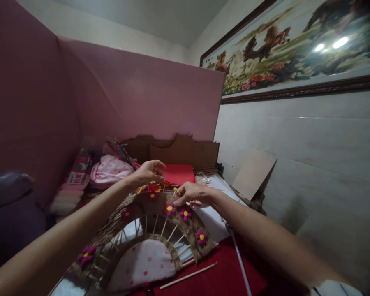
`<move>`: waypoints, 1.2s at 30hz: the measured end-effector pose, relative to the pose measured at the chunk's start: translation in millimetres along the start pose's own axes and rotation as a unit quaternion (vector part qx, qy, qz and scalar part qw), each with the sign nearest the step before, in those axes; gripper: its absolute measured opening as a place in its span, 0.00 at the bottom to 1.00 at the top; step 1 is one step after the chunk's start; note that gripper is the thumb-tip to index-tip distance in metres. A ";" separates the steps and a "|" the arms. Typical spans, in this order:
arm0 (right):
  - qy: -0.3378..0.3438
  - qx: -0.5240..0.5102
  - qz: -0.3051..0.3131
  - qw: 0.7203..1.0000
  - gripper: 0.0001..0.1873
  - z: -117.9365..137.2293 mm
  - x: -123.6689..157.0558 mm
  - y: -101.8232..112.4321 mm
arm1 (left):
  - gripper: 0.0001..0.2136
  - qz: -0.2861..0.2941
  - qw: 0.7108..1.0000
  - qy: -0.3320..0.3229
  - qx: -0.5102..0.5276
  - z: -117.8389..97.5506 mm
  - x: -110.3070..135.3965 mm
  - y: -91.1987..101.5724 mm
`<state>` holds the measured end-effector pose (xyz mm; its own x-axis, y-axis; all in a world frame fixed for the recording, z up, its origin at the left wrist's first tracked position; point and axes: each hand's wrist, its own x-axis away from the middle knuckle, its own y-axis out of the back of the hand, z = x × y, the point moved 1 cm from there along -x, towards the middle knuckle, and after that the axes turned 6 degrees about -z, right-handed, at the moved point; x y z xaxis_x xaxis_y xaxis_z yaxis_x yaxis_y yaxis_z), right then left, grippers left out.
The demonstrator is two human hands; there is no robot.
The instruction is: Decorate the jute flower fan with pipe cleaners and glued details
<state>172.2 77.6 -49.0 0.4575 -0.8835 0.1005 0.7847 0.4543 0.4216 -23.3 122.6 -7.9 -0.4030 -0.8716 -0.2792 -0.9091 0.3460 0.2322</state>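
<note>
A half-round woven fan (193, 222) lies in front of me, with thin wooden ribs and a twined brown band. Magenta felt flowers with yellow centres, such as one flower (170, 209) below my right hand, sit along the band. My right hand (191, 192) is at the fan's upper edge, its bent fingers drawn together by that flower; anything between them is hidden. Beyond the fan's top edge, my left hand (149, 172) hovers with curved fingers and thumb apart, beside red sheets (179, 174). White dotted cloth (144, 263) shows inside the fan's inner arc.
A wooden stick (188, 275) lies on the red table surface (216, 283). Torn cardboard (179, 150) stands at the back. Pink dotted cloth (111, 169) and packets (79, 168) sit at left. A beige board (254, 172) leans on the right wall.
</note>
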 end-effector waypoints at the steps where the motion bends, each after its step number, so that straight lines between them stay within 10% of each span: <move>1: -0.001 -0.003 0.001 1.000 0.19 0.2 0.4 -0.1 | 0.18 0.007 1.000 0.001 -0.006 1.9 -0.9 -0.3; 36: 0.006 -0.049 -0.014 0.999 0.14 -4.5 -9.0 -3.4 | 0.14 0.080 0.982 -0.010 -0.173 -4.4 -8.4 -5.7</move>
<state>167.4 84.6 -55.4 0.4400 -0.8946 0.0788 0.8339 0.4395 0.3339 -14.3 126.4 -2.7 -0.5431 -0.8076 -0.2297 -0.7446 0.3368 0.5764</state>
